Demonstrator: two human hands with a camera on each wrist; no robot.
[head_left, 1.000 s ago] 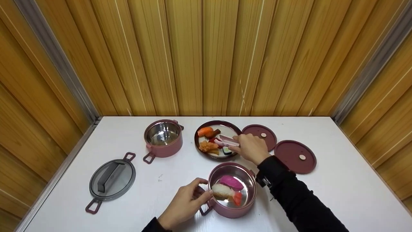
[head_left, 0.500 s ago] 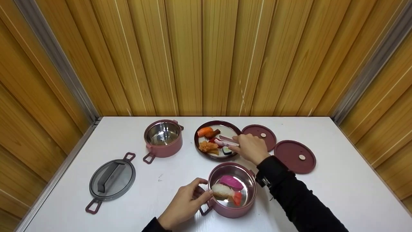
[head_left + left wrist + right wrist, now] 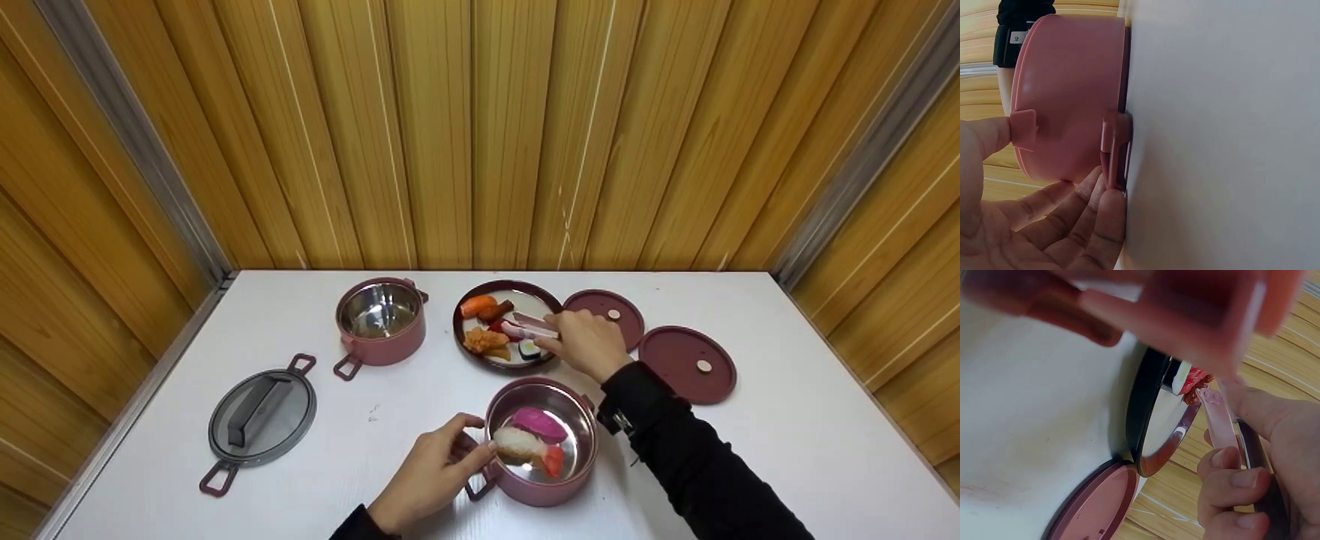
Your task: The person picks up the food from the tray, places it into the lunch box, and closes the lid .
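Note:
In the head view my right hand (image 3: 592, 341) grips pink tongs (image 3: 531, 327) whose tips reach over a dark-rimmed plate (image 3: 551, 300). The tips lie by a red piece of toy food (image 3: 1199, 377); whether they pinch it I cannot tell. Around it on the plate are a sushi roll (image 3: 529, 350), a fried piece (image 3: 480, 341) and an orange-topped piece (image 3: 478, 305). My left hand (image 3: 435, 469) holds the near pink pot (image 3: 544, 493) at its left side, thumb by the rim tab, fingers against the wall and lower handle (image 3: 1116, 149). Inside lie a shrimp sushi (image 3: 521, 444) and a magenta piece (image 3: 540, 424).
Back left stands a second pink pot (image 3: 386, 349), its steel inside visible. A grey lid (image 3: 262, 420) with two side loops lies at the left. Two maroon round lids (image 3: 686, 367) lie beyond my right forearm, the farther one beside the plate. A wood-patterned wall (image 3: 480, 135) closes the back.

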